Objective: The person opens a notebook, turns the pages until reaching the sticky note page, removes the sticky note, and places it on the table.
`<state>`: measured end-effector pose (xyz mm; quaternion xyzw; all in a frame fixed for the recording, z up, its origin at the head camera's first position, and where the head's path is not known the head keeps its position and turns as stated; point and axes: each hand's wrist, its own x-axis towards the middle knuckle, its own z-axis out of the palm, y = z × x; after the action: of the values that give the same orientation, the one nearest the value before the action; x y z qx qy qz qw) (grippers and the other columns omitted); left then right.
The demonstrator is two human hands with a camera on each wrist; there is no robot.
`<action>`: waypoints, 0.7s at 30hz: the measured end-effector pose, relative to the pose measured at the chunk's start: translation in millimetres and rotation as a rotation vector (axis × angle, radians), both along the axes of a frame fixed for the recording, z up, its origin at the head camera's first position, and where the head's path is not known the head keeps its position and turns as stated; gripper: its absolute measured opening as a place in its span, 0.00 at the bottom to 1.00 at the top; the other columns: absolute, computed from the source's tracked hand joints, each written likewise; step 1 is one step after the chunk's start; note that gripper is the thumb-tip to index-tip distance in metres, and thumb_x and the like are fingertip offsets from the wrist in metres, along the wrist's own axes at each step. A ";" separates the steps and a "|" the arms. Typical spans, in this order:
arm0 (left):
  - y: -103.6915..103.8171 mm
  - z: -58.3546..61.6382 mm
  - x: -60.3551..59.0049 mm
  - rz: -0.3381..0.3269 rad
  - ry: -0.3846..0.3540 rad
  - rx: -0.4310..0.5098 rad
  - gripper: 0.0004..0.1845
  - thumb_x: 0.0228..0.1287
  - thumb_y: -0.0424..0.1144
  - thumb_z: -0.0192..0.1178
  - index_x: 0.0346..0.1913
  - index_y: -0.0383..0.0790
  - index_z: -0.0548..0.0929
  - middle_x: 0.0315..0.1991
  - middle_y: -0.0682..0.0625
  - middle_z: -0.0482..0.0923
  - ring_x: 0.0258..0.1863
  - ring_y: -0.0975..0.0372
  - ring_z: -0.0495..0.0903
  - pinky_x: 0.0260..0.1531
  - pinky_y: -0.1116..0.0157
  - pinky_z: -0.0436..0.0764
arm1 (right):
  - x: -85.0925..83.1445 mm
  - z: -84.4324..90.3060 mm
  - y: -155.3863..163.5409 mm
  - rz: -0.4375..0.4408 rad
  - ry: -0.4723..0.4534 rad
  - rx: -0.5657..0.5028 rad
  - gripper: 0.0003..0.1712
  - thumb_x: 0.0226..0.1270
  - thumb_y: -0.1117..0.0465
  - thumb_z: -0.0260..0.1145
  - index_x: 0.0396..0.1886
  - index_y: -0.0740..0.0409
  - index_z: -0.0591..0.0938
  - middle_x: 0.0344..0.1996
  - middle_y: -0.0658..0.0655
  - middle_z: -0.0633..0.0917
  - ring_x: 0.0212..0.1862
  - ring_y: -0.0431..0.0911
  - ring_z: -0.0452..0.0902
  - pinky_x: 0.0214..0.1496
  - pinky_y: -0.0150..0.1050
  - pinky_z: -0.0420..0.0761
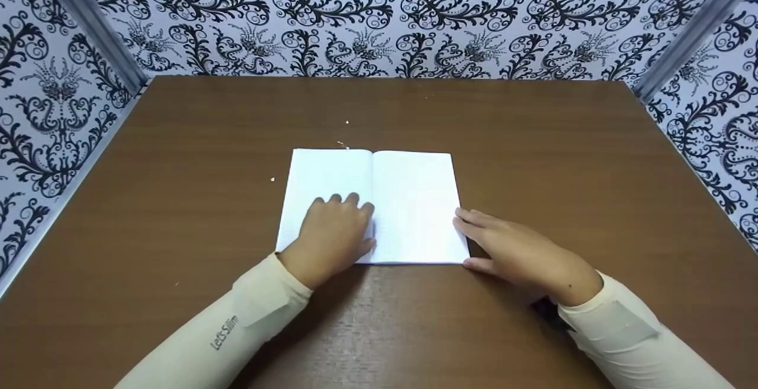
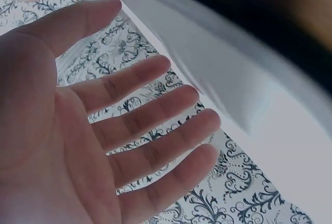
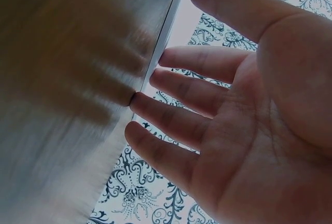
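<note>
An open notebook (image 1: 414, 199) with blank-looking white pages lies flat on the brown table. My left hand (image 1: 334, 232) rests on its left page close to the centre fold, fingers spread and fingertips on the paper. In the left wrist view that hand (image 2: 129, 105) shows its palm, with the fingers fairly straight and the white page (image 2: 280, 136) at their tips. At the right edge of the notebook is my right hand (image 1: 515, 247), its fingertips and thumb touching that edge. The right wrist view shows this hand (image 3: 223, 110) with extended fingers along the notebook's thin side.
The wooden table (image 1: 177, 199) extends around the notebook on all sides. Small pale crumbs (image 1: 272, 179) lie beyond and left of it. Walls with black floral patterned paper (image 1: 379, 22) stand behind and at both sides. Both forearms wear cream sleeves (image 1: 237, 312).
</note>
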<state>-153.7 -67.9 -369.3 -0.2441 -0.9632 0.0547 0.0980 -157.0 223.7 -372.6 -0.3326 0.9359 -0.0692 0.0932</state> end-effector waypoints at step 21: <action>24.8 0.4 6.1 -0.064 -0.084 -0.128 0.37 0.52 0.73 0.63 0.53 0.45 0.80 0.45 0.45 0.82 0.30 0.51 0.84 0.32 0.54 0.82 | -0.1 0.0 -0.3 0.002 -0.002 -0.009 0.37 0.69 0.53 0.67 0.71 0.68 0.68 0.73 0.67 0.68 0.73 0.63 0.64 0.70 0.58 0.68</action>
<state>-147.6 -43.1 -368.9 -0.2825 -0.9527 0.1027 0.0436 -157.2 223.3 -372.6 -0.3337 0.9352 -0.0735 0.0925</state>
